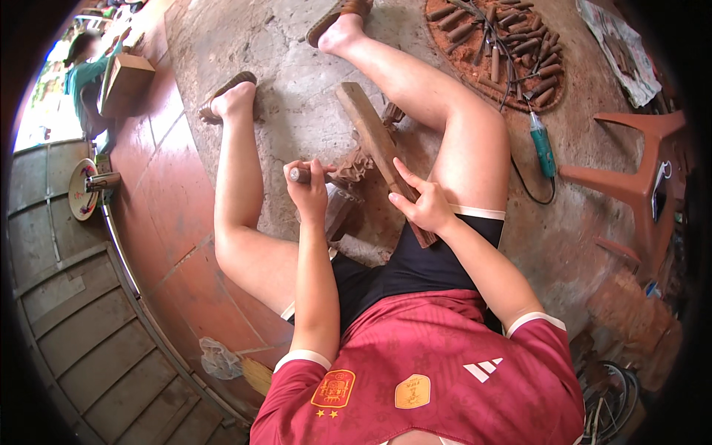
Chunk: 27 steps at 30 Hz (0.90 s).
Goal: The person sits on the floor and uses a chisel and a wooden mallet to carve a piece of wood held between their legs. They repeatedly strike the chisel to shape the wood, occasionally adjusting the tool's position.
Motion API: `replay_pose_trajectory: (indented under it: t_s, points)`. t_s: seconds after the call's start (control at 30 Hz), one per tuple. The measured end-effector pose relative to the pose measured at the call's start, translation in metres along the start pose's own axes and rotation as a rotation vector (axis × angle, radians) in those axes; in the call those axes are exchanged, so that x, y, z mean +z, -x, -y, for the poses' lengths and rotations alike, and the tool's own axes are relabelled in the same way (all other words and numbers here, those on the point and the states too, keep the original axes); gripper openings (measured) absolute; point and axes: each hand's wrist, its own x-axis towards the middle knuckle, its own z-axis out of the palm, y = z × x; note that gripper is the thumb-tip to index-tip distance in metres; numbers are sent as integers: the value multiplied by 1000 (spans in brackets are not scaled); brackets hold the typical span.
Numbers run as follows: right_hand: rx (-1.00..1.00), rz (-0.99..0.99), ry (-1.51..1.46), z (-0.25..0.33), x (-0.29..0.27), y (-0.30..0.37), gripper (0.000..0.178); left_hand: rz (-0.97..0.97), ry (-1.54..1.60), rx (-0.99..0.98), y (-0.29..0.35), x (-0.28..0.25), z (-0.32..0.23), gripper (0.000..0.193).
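My left hand (305,194) is closed around a round wooden handle (300,175), its end facing up. The tool's far end cannot be made out against the carved wood. My right hand (424,204) grips a long, flat-sided wooden bar (371,133) near its lower part, thumb and forefinger along it. The bar slants from between my shins down to my lap. Between the hands, partly behind the bar, a rough brown carved wood piece (354,167) rests low between my legs. A pale block (340,208) lies just below it.
A round tray (436,55) with several wooden-handled tools lies at the far right. Nearer are a corded teal power tool (543,148) and an orange plastic stool (630,178). Far left, another person (87,74) is beside a cardboard box (127,85). A plastic bag (220,360) lies lower left.
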Motion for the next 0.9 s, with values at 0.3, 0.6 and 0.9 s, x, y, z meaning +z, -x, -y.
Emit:
replay_pose_trajectory:
  t_s: [0.3, 0.6, 0.9]
  points:
    - [-148, -84, -44, -26, 10, -5, 67, -71, -77, 51, 12, 2, 10, 20]
    - [-217, -49, -37, -1, 1, 4, 68, -2, -102, 54, 10, -2, 17, 18]
    - [-683, -83, 283, 91, 6, 61, 69, -22, -180, 57, 23, 2, 28, 15]
